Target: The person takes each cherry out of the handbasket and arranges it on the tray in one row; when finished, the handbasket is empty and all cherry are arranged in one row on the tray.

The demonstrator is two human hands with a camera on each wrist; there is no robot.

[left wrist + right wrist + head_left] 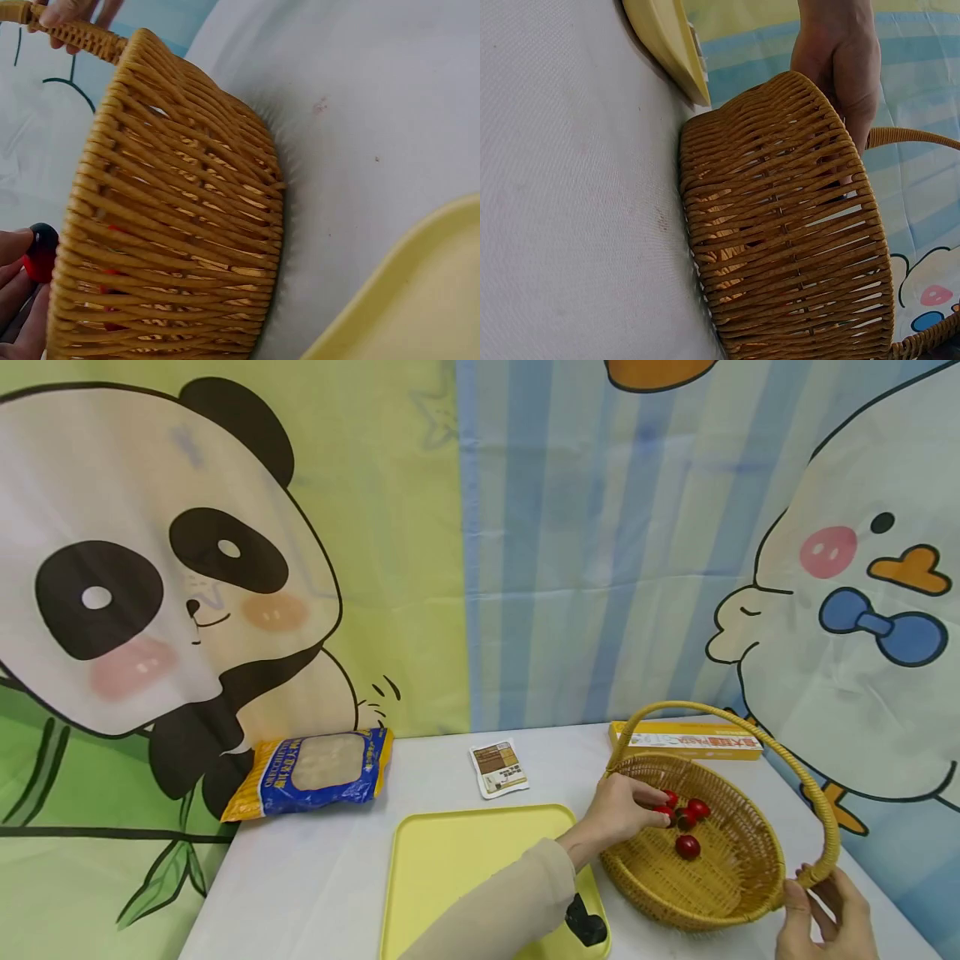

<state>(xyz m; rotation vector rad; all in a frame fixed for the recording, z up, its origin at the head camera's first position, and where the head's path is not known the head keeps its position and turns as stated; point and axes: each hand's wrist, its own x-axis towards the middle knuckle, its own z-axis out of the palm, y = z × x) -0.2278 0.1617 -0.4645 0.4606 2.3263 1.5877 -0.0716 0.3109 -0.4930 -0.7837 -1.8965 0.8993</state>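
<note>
A woven wicker basket (705, 902) with an arched handle (813, 785) stands at the right of the table. Several small, shiny red round fruits (687, 847) lie inside it. My left hand (618, 814) reaches over the near-left rim. In the left wrist view, its thumb and fingers pinch a dark-topped red fruit (41, 255) just beyond the rim. My right hand (828, 917) grips the foot of the handle at the right. From the right wrist, the basket wall (787, 225) hides most of the left fingers.
A yellow tray (480, 852) lies left of the basket, with a black object (585, 922) on it partly behind the sleeve. Behind are a small sachet (499, 768), a blue-yellow food bag (322, 768) and a flat yellow box (693, 741). A printed curtain (555, 552) hangs behind the table.
</note>
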